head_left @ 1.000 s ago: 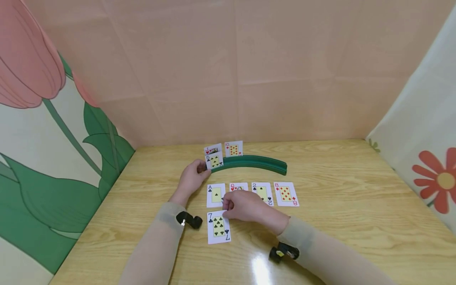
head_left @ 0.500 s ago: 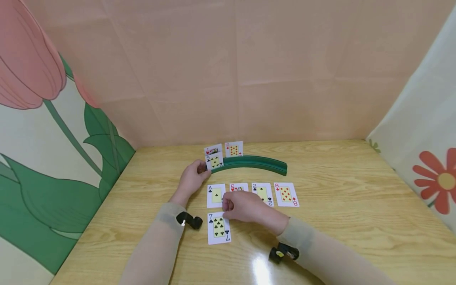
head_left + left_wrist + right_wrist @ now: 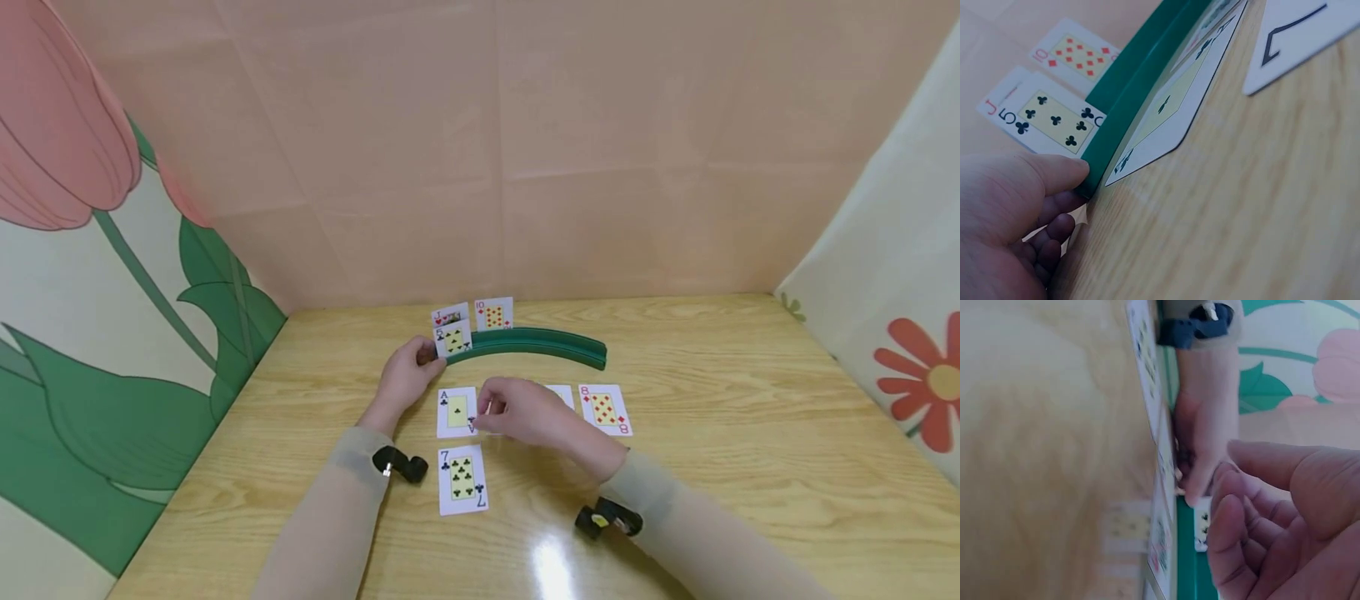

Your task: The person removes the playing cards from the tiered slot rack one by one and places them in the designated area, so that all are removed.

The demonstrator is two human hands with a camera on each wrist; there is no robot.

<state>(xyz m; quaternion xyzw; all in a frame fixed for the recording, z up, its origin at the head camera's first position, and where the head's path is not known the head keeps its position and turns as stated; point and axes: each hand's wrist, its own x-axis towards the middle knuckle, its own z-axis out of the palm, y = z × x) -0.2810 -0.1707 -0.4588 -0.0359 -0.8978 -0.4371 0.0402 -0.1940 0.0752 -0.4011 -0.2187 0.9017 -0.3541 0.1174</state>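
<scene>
At the left end of a curved green card holder (image 3: 540,342), my left hand (image 3: 407,373) grips it, thumb in front and fingers curled behind. The five of clubs (image 3: 453,339) stands there in the holder, a jack of hearts (image 3: 448,313) partly hidden behind it and the ten of diamonds (image 3: 494,314) to its right. My right hand (image 3: 528,410) hovers over the row of cards on the table, loosely curled. The right wrist view shows nothing between its thumb and fingers. Beside its fingertips lies the ace of clubs (image 3: 456,412); the hand covers the queen and most of the two.
The eight of diamonds (image 3: 604,410) ends the row at the right. In front of the ace lies the seven of clubs (image 3: 462,481). A pink cloth (image 3: 600,167) hangs behind the wooden table (image 3: 720,467), with patterned cloths on both sides.
My right hand has lifted away from the top edge of the seven of clubs, moving slightly farther back over the row. The left hand keeps its grip on the holder.
</scene>
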